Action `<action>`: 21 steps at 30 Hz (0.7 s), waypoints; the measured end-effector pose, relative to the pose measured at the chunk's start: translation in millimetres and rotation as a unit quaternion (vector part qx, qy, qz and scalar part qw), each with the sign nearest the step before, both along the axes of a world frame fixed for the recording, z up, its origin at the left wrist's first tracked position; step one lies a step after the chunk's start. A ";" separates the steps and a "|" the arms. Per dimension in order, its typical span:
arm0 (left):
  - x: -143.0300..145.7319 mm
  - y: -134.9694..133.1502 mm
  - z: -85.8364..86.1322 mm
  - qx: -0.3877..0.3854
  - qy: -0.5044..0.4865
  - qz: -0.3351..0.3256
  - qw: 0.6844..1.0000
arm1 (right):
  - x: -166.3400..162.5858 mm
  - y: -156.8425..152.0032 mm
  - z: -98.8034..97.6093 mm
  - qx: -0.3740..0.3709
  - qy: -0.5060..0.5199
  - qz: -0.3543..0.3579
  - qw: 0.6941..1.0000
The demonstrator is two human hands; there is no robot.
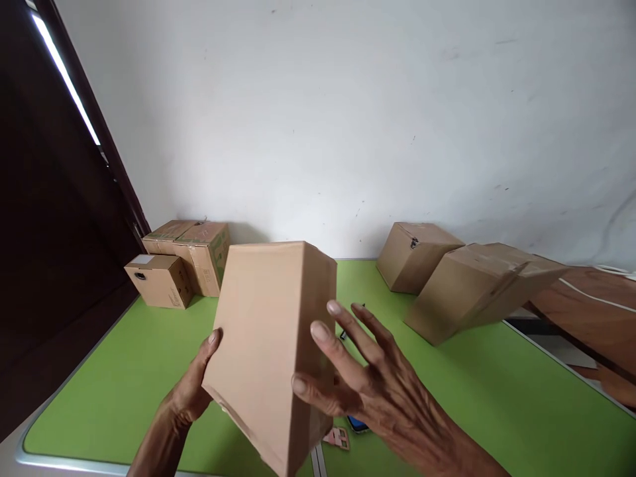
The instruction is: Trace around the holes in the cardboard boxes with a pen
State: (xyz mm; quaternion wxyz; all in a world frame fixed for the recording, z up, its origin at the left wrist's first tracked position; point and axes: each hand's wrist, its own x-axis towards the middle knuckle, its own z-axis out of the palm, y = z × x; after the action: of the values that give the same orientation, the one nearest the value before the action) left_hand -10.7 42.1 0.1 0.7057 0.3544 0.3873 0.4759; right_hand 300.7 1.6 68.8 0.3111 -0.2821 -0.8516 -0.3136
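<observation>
A plain brown cardboard box [261, 331] is held up, tilted, above the green table. My left hand [191, 387] grips its left side, thumb on the near face and the other fingers hidden behind. In front of the box's right side is my right hand [360, 371], its fingers spread apart. Its fingertips overlap the box's right face; whether they touch it I cannot tell. Partly hidden behind this hand lie a small pink piece [338, 438] and a dark item with a blue face [358, 424] on the tabletop.
Two cardboard boxes stand at the back left, a small one [159, 281] before a larger one [211, 255]. At the back right are another box [415, 255] and a tilted, slightly blurred box [477, 285]. The green table [497, 404] meets a white wall [318, 132]; a dark door [50, 199] is left.
</observation>
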 end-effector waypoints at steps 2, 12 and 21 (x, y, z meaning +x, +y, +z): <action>-1.0 0.6 8.1 0.011 0.038 -0.022 0.999 | 0.6 -3.9 -2.4 -0.015 -0.007 0.027 1.000; 5.9 4.6 41.5 0.054 0.007 -0.131 0.990 | 0.0 -13.6 -16.5 0.013 0.003 0.004 1.000; 33.8 4.4 59.1 0.073 -0.057 -0.055 0.994 | -7.4 1.7 -10.4 -0.034 0.203 -0.026 0.978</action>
State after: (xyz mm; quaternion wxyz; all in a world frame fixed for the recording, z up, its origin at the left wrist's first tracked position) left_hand 23.1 46.5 59.3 0.7242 0.3979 0.2904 0.4826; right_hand 293.3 3.3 58.4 0.4593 -0.3719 -0.7736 -0.2286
